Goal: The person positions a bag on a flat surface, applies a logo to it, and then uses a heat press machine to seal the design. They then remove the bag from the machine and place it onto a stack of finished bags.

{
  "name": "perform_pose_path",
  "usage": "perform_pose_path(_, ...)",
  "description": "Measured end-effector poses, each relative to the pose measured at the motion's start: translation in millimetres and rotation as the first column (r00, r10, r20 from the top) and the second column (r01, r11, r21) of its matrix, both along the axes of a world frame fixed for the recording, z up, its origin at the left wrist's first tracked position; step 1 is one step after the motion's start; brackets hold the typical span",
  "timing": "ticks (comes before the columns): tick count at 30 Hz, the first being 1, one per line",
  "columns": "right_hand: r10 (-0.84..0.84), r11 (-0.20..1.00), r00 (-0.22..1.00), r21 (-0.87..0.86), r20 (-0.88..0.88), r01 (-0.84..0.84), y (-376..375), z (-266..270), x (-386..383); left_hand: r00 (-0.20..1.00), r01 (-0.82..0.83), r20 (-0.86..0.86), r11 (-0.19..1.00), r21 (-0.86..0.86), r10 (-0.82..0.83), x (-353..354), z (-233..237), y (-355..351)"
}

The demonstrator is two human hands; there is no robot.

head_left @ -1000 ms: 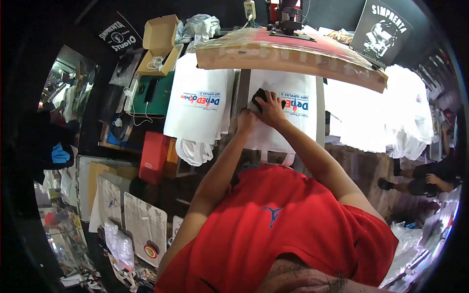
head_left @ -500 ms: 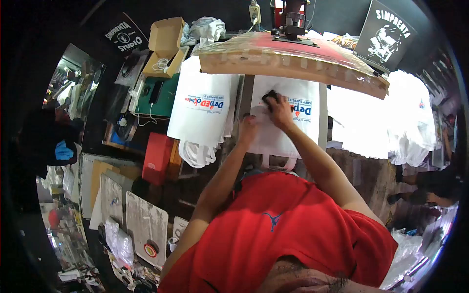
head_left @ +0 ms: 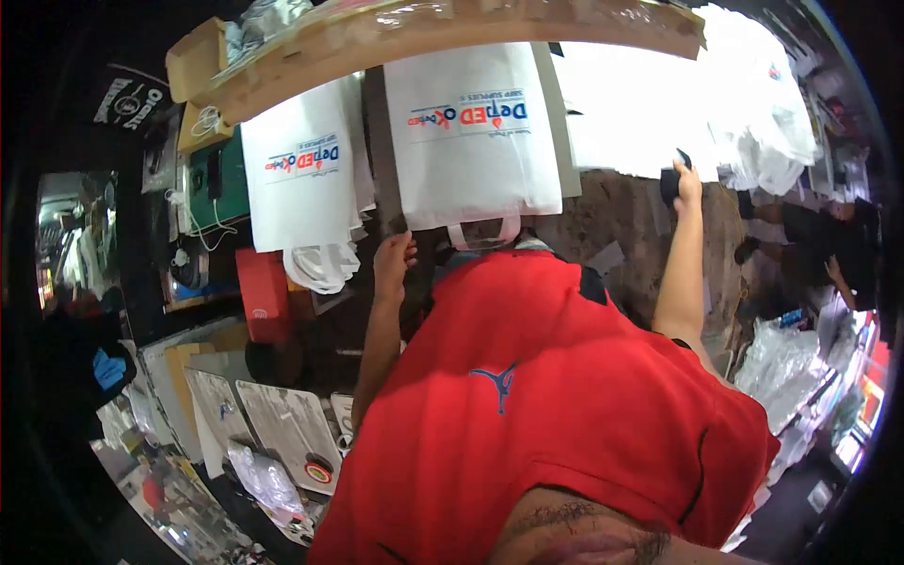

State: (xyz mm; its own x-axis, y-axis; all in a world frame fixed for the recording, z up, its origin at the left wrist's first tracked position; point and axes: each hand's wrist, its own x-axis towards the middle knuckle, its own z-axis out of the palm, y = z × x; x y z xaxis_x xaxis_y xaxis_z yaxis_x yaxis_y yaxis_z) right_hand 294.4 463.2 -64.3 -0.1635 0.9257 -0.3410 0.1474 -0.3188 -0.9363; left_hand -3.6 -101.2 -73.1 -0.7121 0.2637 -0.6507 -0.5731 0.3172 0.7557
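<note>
A white printed bag (head_left: 471, 179) lies over a grey board (head_left: 387, 179) in front of me, its blue and red lettering upside down and its handles hanging toward my waist. My left hand (head_left: 394, 259) is at the near left corner of that bag and board, fingers curled; what is between them, if anything, is hidden. Out to the right, my right hand (head_left: 690, 184) grips a small black object (head_left: 670, 184), of a kind I cannot make out. It is beside the near edge of a pile of white bags (head_left: 626, 113).
A stack of printed bags (head_left: 292, 198) sits at the left. A tape-covered frame (head_left: 471, 36) spans the far side. A red box (head_left: 262, 297) and a stained board (head_left: 287, 424) are lower left. Another person (head_left: 829, 245) is at the far right.
My right hand has moved off the print and swung right with the black object. My left hand has drawn back to the bag's near left corner. The view has tilted down, and the whole print now shows.
</note>
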Motion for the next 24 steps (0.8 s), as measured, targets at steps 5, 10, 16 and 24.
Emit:
perform_pose_path(5,0.114,0.974,0.436,-0.015,0.893,-0.225,-1,-38,138,0.989,-0.147,0.063,0.925,0.352,0.133,9,-5,20)
perform_pose_path(10,-0.35,0.797,0.483,0.526,0.803,-0.297,-20,6,97,0.945,-0.299,0.257,0.85,0.433,0.202,13,-1,37)
perform_pose_path(16,0.447,0.41,0.499,0.325,0.743,-0.852,-60,-16,-63,0.95,-0.26,0.281,0.848,0.463,0.138,34,10,76)
perform_pose_path(24,0.207,0.035,0.329,0.329,0.921,-0.944,-51,-81,-143,0.99,-0.141,0.029,0.962,0.236,0.138,37,49,110)
